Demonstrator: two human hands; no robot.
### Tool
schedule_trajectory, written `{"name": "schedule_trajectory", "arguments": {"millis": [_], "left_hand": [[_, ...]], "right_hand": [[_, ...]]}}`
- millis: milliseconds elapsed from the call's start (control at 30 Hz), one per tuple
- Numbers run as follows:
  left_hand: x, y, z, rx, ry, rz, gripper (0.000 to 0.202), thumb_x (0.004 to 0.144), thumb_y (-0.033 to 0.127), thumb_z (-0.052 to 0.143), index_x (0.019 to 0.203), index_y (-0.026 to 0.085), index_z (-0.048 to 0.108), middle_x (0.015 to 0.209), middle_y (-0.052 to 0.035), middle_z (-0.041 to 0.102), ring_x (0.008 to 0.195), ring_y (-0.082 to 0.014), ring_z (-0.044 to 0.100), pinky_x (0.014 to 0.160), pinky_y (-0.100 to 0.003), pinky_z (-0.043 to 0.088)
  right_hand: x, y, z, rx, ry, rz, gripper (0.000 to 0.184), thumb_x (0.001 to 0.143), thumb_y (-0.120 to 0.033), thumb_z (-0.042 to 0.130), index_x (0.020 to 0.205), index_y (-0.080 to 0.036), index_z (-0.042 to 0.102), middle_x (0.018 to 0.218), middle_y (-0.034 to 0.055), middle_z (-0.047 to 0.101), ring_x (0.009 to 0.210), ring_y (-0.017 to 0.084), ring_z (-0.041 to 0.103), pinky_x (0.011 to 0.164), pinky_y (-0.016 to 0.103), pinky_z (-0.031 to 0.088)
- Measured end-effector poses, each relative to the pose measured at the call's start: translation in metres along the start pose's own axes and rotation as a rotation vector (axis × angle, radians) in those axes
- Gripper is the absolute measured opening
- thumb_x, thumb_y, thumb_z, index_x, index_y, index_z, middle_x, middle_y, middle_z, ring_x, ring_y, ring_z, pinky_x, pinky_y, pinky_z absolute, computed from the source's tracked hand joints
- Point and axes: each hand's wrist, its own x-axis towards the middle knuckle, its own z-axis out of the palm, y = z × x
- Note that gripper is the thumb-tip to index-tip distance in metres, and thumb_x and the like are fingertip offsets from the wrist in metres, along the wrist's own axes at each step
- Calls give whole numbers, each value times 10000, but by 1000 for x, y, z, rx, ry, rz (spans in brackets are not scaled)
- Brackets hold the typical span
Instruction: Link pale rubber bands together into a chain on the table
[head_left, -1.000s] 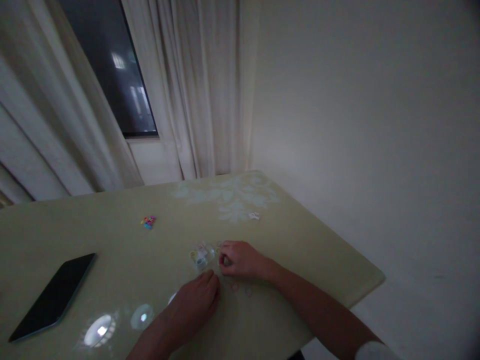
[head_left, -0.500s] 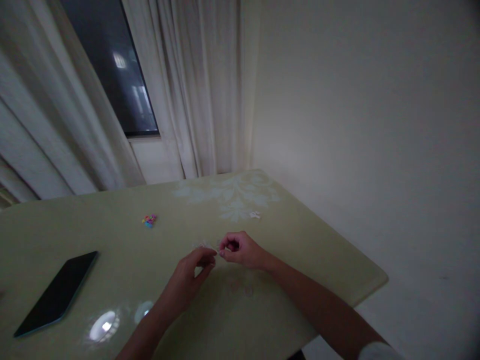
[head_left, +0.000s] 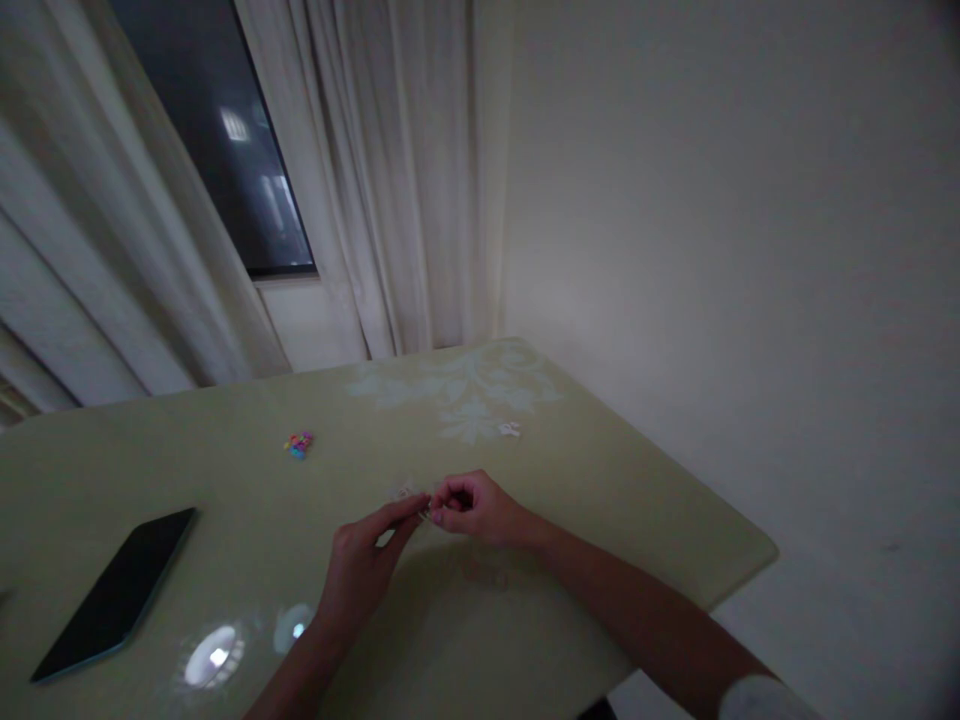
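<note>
Both the left hand (head_left: 360,560) and right hand (head_left: 472,508) pinch a small clear packet (head_left: 407,491) above the tabletop (head_left: 562,480), where a light, steady grip seems best.

A dim room corner. A plain, pale wall (head_left: 712,250) fills the right half of the view. To the left, cream curtains (head_left: 390,180) hang in long folds, drawn apart on either side of a window (head_left: 217,130). The glass is dark, with a few faint, blurred lights showing in it. Below stands a glossy, pale yellow-green worktop (head_left: 615,500) with a rounded right corner. A whitish floral pattern (head_left: 465,390) marks its far end, near the curtains. Two soft bright patches of reflected light (head_left: 217,658) shine on its near left side.
</note>
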Motion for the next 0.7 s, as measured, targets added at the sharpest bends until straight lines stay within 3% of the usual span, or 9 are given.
{"name": "schedule_trajectory", "arguments": {"millis": [200,333,433,567,700], "left_hand": [[-2,1,1,5,58,92,184,885,353,711,1006,314,843,987,2,849,862,-239,819,831,-344,666],[-1,3,0,-30,76,103,148,884,344,726,966,292,837,944,-11,846,837,-217,799,824,-323,652],[1,5,-3,-86,64,66,144,883,358,729,946,274,827,945,-24,838,851,-213,787,799,-306,648],[2,9,-4,-174,65,-5,171,875,376,722,930,241,813,947,-46,838,846,-217,791,792,-312,658],[3,9,-4,-229,87,-75,189,861,385,742,945,223,792,927,-53,840,821,-218,799,787,-321,666]], "right_hand": [[-1,1,6,51,11,9,483,728,-603,828,842,-155,687,632,-68,424,587,89,343,549,245,253],[1,-3,-1,10,75,-30,471,799,-613,766,872,-151,709,659,-45,491,608,104,403,579,252,304],[3,-6,-23,-215,137,-67,334,872,-481,726,898,-147,736,676,-31,528,623,112,441,597,248,331],[1,-8,-51,-722,30,-30,98,799,-242,783,853,-160,785,713,-9,614,661,118,520,628,239,343],[-3,-8,-51,-891,-62,121,115,780,-198,731,865,-192,808,735,14,698,655,137,580,605,239,350]]}}
